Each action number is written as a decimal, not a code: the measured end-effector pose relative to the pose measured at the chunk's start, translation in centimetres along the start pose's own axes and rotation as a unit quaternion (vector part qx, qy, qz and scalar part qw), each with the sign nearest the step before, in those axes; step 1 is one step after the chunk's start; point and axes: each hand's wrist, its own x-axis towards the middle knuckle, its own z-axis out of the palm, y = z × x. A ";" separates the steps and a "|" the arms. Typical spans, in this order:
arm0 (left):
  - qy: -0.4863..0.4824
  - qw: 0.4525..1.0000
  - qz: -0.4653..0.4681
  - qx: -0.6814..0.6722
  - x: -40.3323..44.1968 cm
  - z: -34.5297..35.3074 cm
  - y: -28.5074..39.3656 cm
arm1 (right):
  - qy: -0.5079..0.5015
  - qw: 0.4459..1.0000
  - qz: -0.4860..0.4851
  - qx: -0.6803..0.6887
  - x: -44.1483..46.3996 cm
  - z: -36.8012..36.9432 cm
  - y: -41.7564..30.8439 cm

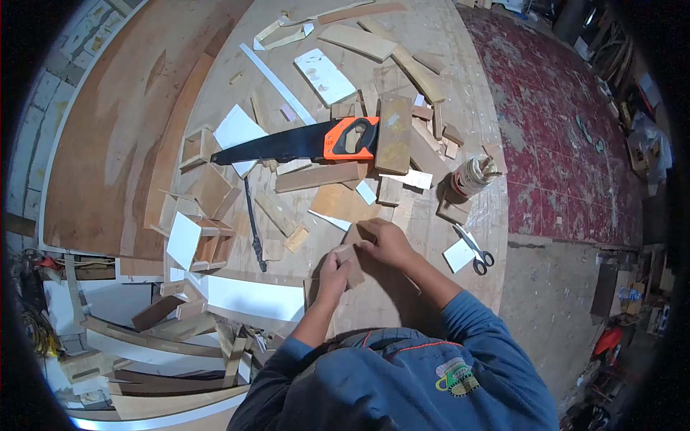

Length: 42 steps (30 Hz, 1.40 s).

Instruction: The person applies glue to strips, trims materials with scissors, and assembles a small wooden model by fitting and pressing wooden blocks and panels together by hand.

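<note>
Near the front edge of the workbench my left hand (333, 276) is closed on a small wooden piece (355, 276). My right hand (389, 245) reaches in from the right, its fingers curled at the upper end of the wood between the hands. Its fingertips partly hide what they grip, and whether this is one piece or two I cannot tell. Just beyond the hands lies a flat tan board (346, 203) with a white edge. Farther off, a handsaw (295, 141) with an orange and black handle rests across wood offcuts, beside a thick wooden block (394, 134).
A jar with brushes (471, 178) stands on a wood scrap at the right. Scissors (476, 253) lie by a white square (458, 256). Small box-like wooden assemblies (198, 241) and a thin dark bar (253, 223) are at the left. A white board (255, 299) lies along the front left.
</note>
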 end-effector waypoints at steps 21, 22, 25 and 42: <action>0.115 0.888 0.335 0.292 -1.6 -2.8 4.1 | -0.075 0.904 0.216 0.362 -2.9 -0.7 -1.3; 0.055 0.942 0.278 0.179 -2.2 -1.9 4.6 | -0.101 0.811 0.242 0.523 -3.6 -1.4 -1.9; -0.058 0.975 0.202 0.074 -3.3 -0.3 5.4 | -0.125 0.671 0.252 0.686 -5.7 -2.3 -2.7; -0.076 0.988 0.029 -0.134 -8.0 -0.6 2.5 | -0.004 0.992 0.125 0.025 -1.8 -1.8 3.5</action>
